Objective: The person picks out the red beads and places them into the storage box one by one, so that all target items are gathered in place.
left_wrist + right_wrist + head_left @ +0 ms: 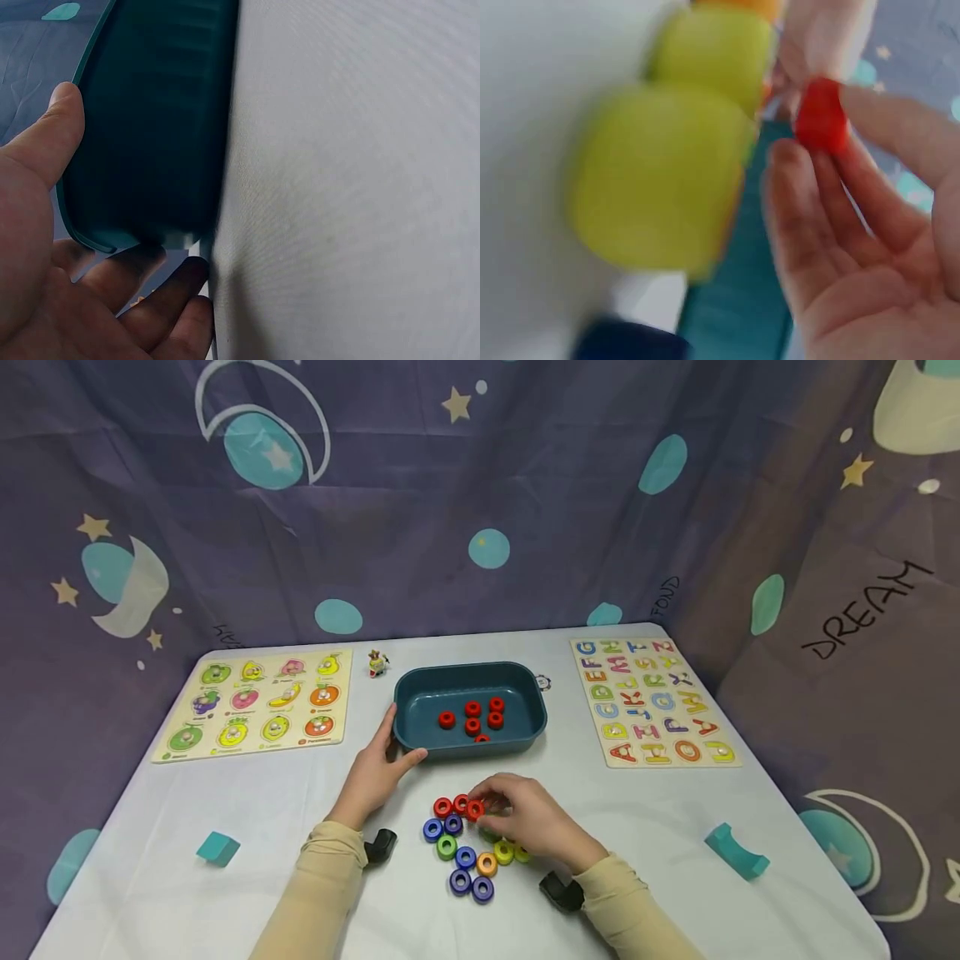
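My left hand (375,774) grips the near left corner of a dark teal tray (468,749). Its thumb (66,124) lies along the rim and its other fingers reach round the end wall. Several red rings (472,709) lie inside the tray. Over a cluster of coloured rings in front of it, my right hand (528,814) pinches a red ring (822,118) between thumb and fingers. Two more red rings (442,807) lie just left of that hand, with blue rings (432,830), a green ring (446,847), an orange ring (487,864) and yellow rings (503,852) nearby.
A fruit puzzle board (258,706) lies at the back left, and a letter puzzle board (652,703) at the back right. A small figurine (377,663) stands behind the tray. Teal blocks lie at left (218,849) and right (737,853). A patterned curtain (420,510) hangs behind.
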Tool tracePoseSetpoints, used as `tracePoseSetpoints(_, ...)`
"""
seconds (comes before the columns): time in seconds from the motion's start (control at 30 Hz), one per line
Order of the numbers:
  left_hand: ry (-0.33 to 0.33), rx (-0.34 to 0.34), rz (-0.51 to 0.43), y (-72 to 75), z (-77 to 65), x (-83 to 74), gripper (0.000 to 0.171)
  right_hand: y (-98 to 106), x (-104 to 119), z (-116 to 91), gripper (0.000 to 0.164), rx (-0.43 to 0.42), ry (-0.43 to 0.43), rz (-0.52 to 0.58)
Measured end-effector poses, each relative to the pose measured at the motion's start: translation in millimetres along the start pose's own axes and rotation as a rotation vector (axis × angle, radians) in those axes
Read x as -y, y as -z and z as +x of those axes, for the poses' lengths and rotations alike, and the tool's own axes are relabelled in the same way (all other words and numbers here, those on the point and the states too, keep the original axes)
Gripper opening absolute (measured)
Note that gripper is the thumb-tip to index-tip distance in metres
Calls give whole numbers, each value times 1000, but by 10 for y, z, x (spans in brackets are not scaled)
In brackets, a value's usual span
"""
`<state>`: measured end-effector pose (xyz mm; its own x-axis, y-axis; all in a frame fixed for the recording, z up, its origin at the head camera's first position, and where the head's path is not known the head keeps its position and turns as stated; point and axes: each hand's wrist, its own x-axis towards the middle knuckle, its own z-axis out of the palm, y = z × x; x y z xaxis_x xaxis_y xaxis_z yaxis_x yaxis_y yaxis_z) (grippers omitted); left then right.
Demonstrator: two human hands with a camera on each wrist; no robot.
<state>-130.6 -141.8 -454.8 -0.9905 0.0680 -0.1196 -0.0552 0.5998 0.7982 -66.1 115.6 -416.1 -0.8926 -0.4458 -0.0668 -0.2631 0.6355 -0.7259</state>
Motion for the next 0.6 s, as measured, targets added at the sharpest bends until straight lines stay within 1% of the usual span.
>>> tracePoseSetpoints(0.13, -1, 0, -3, 12, -4, -6, 92, 211, -25, 129, 28, -195, -34, 75)
tracePoseSetpoints(0.2, -4, 1, -1, 21, -5, -9, 92, 334, -49, 234, 28, -280, -64, 77)
tracePoseSetpoints(0.3, -3, 2, 1, 29, -6, -11, 92, 503, -84, 418, 28, -359, -106, 40)
tracePoseSetpoints(0.37, -2, 2, 4, 32, -8, -9, 92, 580, -106, 542, 28, -378, -130, -5)
tracePoseSetpoints(0.43, -1, 3, 1, 33, -11, -10, 92, 620, -121, 660, 28, -365, -146, -51)
tracePoseSetpoints(0.5, -1, 3, -4, 30, -15, -16, 92, 629, -125, 761, 27, -331, -155, -87)
tracePoseSetpoints(0.6, -5, 4, -13, 17, -18, -37, 93, 609, -122, 872, 27, -256, -163, -136)
